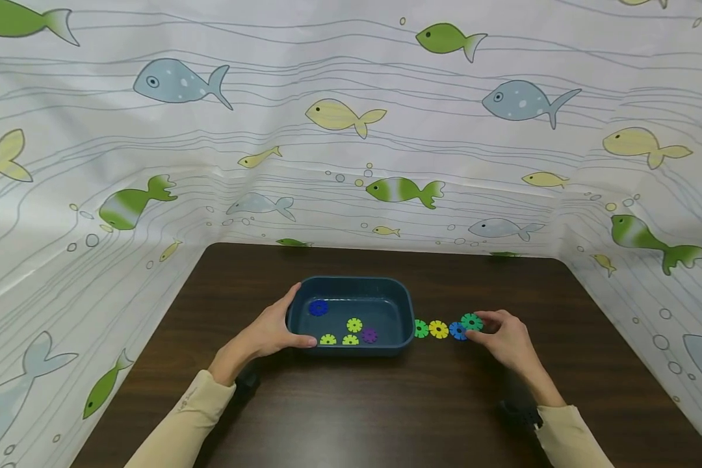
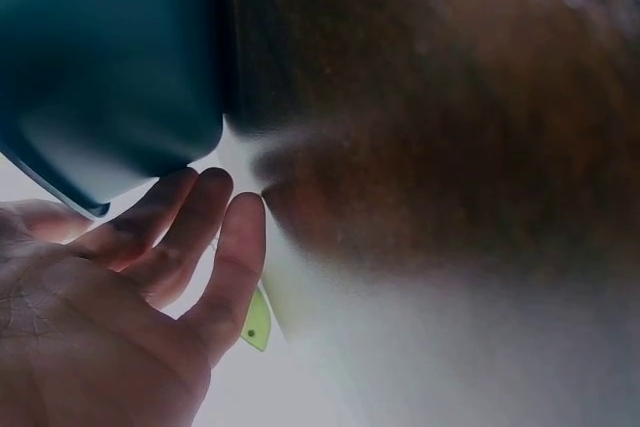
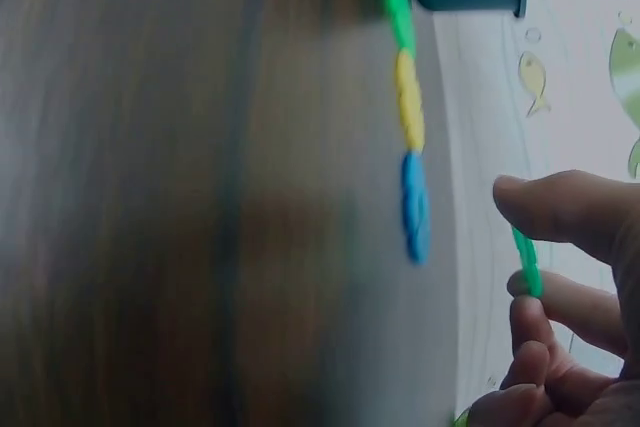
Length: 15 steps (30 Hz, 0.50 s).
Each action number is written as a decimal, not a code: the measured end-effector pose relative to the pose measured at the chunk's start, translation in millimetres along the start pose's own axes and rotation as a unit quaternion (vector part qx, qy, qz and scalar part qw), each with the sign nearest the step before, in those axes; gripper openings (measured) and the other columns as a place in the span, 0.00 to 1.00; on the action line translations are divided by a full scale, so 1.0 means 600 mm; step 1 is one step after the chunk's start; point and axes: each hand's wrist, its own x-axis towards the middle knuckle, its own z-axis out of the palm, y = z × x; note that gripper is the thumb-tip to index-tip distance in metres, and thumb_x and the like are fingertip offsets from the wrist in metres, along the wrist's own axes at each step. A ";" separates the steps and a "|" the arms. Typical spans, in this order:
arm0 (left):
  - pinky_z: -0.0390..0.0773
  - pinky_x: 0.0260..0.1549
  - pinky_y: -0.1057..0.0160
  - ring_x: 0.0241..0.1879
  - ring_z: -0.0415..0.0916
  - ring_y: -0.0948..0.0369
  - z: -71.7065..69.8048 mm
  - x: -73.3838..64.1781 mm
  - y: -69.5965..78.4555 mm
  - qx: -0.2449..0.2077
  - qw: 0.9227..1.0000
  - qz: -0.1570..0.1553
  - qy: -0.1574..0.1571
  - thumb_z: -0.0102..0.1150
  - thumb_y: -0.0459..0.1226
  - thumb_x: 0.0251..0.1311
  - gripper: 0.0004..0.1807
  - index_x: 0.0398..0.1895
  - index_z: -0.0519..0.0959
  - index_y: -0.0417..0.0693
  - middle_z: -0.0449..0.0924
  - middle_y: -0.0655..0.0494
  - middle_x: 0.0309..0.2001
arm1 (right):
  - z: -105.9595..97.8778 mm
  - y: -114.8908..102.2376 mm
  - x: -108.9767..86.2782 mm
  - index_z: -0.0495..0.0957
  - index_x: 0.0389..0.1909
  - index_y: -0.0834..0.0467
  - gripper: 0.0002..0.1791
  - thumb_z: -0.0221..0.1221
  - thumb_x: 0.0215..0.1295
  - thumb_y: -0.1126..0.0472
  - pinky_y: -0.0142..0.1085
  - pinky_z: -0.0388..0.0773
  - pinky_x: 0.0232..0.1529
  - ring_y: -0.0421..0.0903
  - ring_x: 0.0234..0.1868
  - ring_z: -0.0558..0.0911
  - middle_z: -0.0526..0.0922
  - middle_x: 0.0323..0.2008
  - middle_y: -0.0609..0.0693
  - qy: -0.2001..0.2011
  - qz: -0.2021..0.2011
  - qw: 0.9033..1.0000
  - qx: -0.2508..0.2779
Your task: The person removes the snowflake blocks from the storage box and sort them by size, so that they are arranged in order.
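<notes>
My left hand (image 1: 269, 330) holds the left end of a dark blue plastic bin (image 1: 357, 351), its thumb at the front rim; in the left wrist view its fingertips meet the bin's outer wall. Between thumb and fingers, my right hand (image 1: 507, 339) pinches a green notched disc (image 1: 471, 322), which the right wrist view shows edge-on and raised off the table. Just left of it a green disc (image 1: 421, 329), a yellow disc (image 1: 439, 329) and a blue disc (image 1: 458, 331) lie in a row running out from the bin's right side.
Inside the bin are a dark blue disc (image 1: 318, 307), a purple disc (image 1: 369, 335) and several yellow-green discs (image 1: 354, 325). The dark wooden table (image 1: 363, 416) is bordered at the back and sides by a white fish-print sheet (image 1: 339, 156).
</notes>
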 end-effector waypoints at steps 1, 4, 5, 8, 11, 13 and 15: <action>0.59 0.79 0.24 0.85 0.54 0.31 0.000 0.001 0.000 -0.001 1.000 -0.001 0.000 0.82 0.57 0.55 0.75 0.91 0.37 0.48 0.49 0.34 0.88 | -0.002 0.005 0.001 0.85 0.63 0.66 0.29 0.76 0.66 0.55 0.40 0.78 0.41 0.58 0.50 0.83 0.85 0.54 0.66 -0.008 0.004 1.000 -0.001; 0.58 0.79 0.23 0.85 0.53 0.31 0.000 0.002 -0.001 -0.003 1.000 -0.003 0.002 0.82 0.57 0.54 0.75 0.91 0.37 0.48 0.49 0.34 0.88 | -0.007 0.021 0.004 0.83 0.65 0.67 0.30 0.75 0.68 0.54 0.41 0.78 0.40 0.58 0.50 0.82 0.84 0.56 0.68 -0.035 0.012 0.999 -0.011; 0.59 0.79 0.23 0.85 0.54 0.31 -0.001 0.003 -0.002 -0.004 1.000 -0.002 0.002 0.82 0.57 0.54 0.75 0.91 0.37 0.48 0.49 0.34 0.88 | -0.009 0.025 0.005 0.83 0.65 0.67 0.30 0.74 0.68 0.54 0.41 0.79 0.39 0.58 0.49 0.82 0.83 0.56 0.68 -0.043 0.014 0.999 -0.013; 0.59 0.79 0.23 0.85 0.55 0.32 0.000 0.005 -0.004 -0.006 1.000 -0.003 0.005 0.83 0.56 0.54 0.75 0.91 0.37 0.48 0.50 0.34 0.88 | -0.012 0.035 0.008 0.82 0.66 0.68 0.31 0.74 0.69 0.55 0.42 0.78 0.39 0.57 0.48 0.82 0.83 0.55 0.68 -0.056 0.018 0.998 -0.019; 0.60 0.79 0.23 0.84 0.56 0.32 0.000 0.005 -0.005 -0.004 1.000 -0.002 0.005 0.82 0.57 0.54 0.75 0.91 0.37 0.48 0.51 0.34 0.88 | -0.013 0.042 0.010 0.81 0.66 0.68 0.31 0.73 0.69 0.55 0.41 0.77 0.38 0.56 0.46 0.81 0.83 0.53 0.68 -0.060 0.020 0.998 -0.021; 0.59 0.79 0.23 0.84 0.55 0.32 0.000 0.005 -0.005 -0.003 1.000 -0.003 0.004 0.82 0.58 0.54 0.75 0.91 0.37 0.48 0.50 0.34 0.88 | -0.012 0.045 0.011 0.81 0.66 0.69 0.31 0.73 0.69 0.55 0.40 0.76 0.38 0.54 0.45 0.81 0.83 0.52 0.68 -0.063 0.020 0.998 -0.023; 0.59 0.79 0.23 0.85 0.54 0.32 0.000 0.004 -0.005 -0.002 1.000 -0.002 0.004 0.82 0.58 0.53 0.76 0.91 0.37 0.48 0.50 0.34 0.88 | -0.011 0.047 0.012 0.81 0.66 0.69 0.31 0.73 0.68 0.56 0.39 0.75 0.37 0.53 0.43 0.80 0.83 0.52 0.67 -0.066 0.020 0.997 -0.024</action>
